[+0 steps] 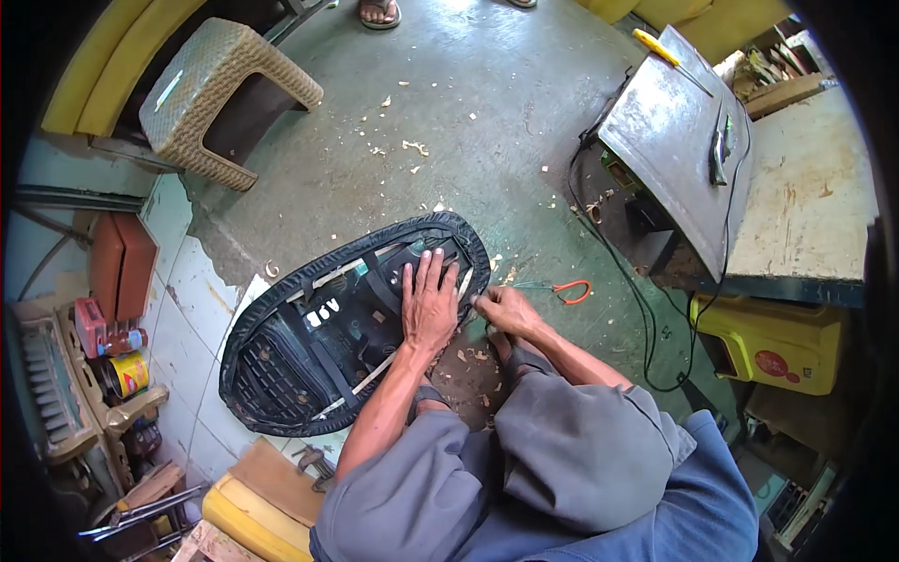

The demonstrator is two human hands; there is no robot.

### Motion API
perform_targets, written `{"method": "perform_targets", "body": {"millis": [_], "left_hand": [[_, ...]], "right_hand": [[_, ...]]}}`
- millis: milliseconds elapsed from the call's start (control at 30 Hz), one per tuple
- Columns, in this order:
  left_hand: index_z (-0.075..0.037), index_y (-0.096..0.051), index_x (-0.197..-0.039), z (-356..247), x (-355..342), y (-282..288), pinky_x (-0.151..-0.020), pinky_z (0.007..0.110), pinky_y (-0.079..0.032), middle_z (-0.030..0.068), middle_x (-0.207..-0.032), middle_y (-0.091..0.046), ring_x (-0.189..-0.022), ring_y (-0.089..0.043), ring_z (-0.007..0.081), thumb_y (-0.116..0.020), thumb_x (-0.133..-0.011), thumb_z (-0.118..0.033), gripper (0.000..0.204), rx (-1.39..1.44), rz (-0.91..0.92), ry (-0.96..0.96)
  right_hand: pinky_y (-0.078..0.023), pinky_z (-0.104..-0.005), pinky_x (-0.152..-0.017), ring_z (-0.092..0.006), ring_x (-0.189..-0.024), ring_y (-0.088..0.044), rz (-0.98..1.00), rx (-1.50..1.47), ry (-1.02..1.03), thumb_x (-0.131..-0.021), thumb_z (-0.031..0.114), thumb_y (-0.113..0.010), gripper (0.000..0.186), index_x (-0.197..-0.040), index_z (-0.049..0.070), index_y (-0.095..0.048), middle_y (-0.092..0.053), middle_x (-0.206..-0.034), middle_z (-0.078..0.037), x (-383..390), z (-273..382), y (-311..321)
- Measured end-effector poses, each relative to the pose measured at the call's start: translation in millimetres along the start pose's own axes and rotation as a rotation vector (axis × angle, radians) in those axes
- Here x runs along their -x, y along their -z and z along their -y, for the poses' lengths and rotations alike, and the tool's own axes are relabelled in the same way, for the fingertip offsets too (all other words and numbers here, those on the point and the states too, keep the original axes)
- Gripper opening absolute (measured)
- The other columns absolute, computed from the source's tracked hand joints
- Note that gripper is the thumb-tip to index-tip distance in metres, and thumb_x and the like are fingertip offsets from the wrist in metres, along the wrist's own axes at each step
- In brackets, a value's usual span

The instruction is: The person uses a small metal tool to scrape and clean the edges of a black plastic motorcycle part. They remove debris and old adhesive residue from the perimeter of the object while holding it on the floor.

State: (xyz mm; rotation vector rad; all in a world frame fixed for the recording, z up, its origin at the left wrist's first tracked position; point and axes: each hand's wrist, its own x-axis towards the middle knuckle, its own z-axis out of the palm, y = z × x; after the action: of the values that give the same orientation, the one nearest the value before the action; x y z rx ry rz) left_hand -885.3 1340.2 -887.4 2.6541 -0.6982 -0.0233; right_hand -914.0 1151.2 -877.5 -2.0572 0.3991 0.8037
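A motorcycle seat [323,328] lies upside down on the floor in front of me, its black plastic base facing up and black cover material gathered round the rim. My left hand [431,304] presses flat on the base near the seat's right end, fingers stretched out. At the right-hand edge of the seat, my right hand [501,309] has its fingers pinched together against the cover. What those fingers hold, if anything, is hidden. Just beyond my right hand lies a tool with an orange loop handle [571,292]; its thin far part is hard to make out.
A woven-pattern plastic stool [211,98] stands at the far left. To the right are a metal-topped stand [670,131] bearing a yellow-handled screwdriver [655,45], a black cable [646,361] and a yellow container [805,342]. A person's sandalled foot [379,13] shows at the top.
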Motion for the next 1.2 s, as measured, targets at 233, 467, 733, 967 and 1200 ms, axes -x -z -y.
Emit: {"method": "perform_targets", "body": {"millis": [233,467,733,967,1200], "left_hand": [[-0.001,-0.047,-0.141,-17,13,4,-0.120,0.058,-0.014,0.0260,-0.154,-0.033,-0.146,-0.026,0.0412,-0.064,-0.089,-0.031,0.062,0.059,-0.015,0.036],[0.000,-0.052,-0.136,-17,19,25,-0.120,0.053,-0.021,0.0264,-0.150,-0.038,-0.142,-0.033,0.0419,-0.067,-0.089,-0.029,0.058,0.174,0.094,0.076],[0.001,-0.067,-0.104,35,2,85,-0.092,0.040,-0.051,0.0170,-0.106,-0.068,-0.104,-0.065,0.0342,-0.060,-0.091,-0.006,0.017,0.383,-0.129,0.208],[-0.004,-0.068,-0.112,90,-75,63,-0.090,0.044,-0.050,0.0152,-0.109,-0.068,-0.105,-0.064,0.0353,-0.068,-0.087,-0.011,0.027,0.127,-0.069,0.069],[-0.007,-0.065,-0.103,95,-75,37,-0.076,0.043,-0.053,0.0103,-0.094,-0.068,-0.087,-0.068,0.0308,-0.063,-0.089,-0.009,0.015,-0.093,-0.128,-0.060]], "right_hand": [[-0.051,-0.0438,-0.077,-0.0328,-0.085,-0.067,-0.348,-0.170,0.188,-0.087,0.038,-0.067,0.040,-0.098,0.000,-0.066,-0.069,-0.088,-0.021,-42,19,33],[-0.052,-0.0473,-0.079,-0.0405,-0.090,-0.068,-0.265,0.040,0.243,-0.089,0.030,-0.061,0.032,-0.101,0.000,-0.067,-0.069,-0.092,-0.025,-52,17,53],[-0.050,-0.0479,-0.085,-0.0409,-0.097,-0.064,-0.284,0.031,0.334,-0.090,0.032,-0.061,0.036,-0.108,0.002,-0.066,-0.067,-0.099,-0.023,-71,34,38],[-0.047,-0.0459,-0.096,-0.0397,-0.109,-0.057,-0.454,0.136,0.571,-0.088,0.029,-0.067,0.041,-0.121,0.005,-0.064,-0.061,-0.112,-0.021,-93,59,13],[-0.047,-0.0480,-0.095,-0.0404,-0.106,-0.059,-0.366,0.061,0.463,-0.090,0.029,-0.063,0.035,-0.113,0.003,-0.066,-0.063,-0.109,-0.021,-91,58,24]]}}
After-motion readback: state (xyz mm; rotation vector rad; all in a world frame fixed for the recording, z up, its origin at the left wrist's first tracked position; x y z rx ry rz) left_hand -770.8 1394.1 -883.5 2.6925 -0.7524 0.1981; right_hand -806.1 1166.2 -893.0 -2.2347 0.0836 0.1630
